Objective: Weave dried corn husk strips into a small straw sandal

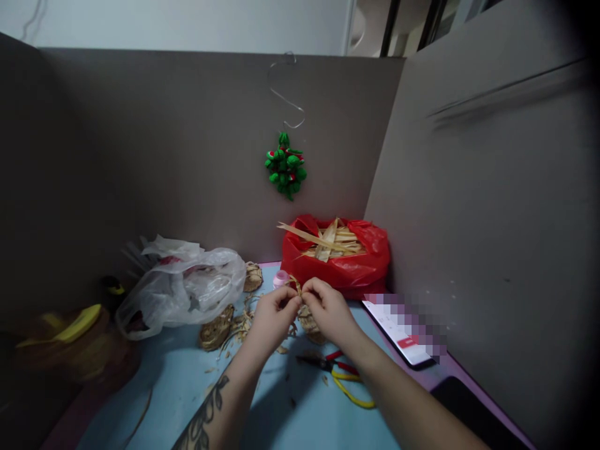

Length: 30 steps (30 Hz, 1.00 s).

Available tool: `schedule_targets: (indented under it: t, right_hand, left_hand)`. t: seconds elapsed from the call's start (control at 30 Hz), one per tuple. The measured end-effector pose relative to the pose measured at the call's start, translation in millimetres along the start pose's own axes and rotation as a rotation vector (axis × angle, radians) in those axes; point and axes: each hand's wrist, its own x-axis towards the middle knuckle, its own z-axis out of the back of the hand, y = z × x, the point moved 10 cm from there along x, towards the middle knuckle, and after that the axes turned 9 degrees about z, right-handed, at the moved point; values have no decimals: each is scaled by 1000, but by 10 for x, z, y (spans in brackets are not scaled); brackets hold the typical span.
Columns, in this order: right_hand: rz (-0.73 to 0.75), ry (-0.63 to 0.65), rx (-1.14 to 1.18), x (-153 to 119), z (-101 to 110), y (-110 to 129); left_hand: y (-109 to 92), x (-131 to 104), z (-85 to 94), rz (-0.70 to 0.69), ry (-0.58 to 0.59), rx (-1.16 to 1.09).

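In the middle of the head view, my left hand (276, 315) and my right hand (332, 315) meet, thumbs and fingers closed. Between their fingertips they pinch a thin, tan strip of dried plant fibre (297, 285), its upper end curling to the left. Just below my right hand sits a small woven straw piece (313, 330), partly covered by it. Two similar pieces lie to the left, a darker woven one (216, 329) and a rounded one (254, 277). Loose fibre scraps (241, 325) are scattered around my left hand.
Behind my hands stands a red plastic bag (328, 275) of dried strips. At left are a clear plastic bag (182, 290) and a basket (84, 350). Red-handled pliers (319, 360), a yellow handle loop (351, 394) and a phone (398, 328) lie right. A green ornament (285, 167) hangs on the partition.
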Motion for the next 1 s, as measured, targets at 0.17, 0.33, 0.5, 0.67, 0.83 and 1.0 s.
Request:
schedule_targets:
  t: [0.17, 0.33, 0.5, 0.67, 0.83, 1.0]
  right_hand:
    - [-27, 2, 67, 15, 26, -6]
    - [-84, -25, 98, -35, 7, 7]
    - [16, -96, 109, -102, -84, 122]
    - [68, -143, -44, -179, -120, 156]
    - [43, -59, 92, -135, -213, 97]
    - [-84, -14, 464, -37, -270, -78]
  left_hand:
    - [-51, -27, 42, -91, -81, 220]
    - [-152, -116, 129, -193, -260, 402]
    - [74, -35, 197, -24, -267, 138]
    - [235, 52, 222, 22, -243, -123]
    - [293, 91, 226, 41, -230, -279]
    - [182, 77, 109, 32, -116, -207]
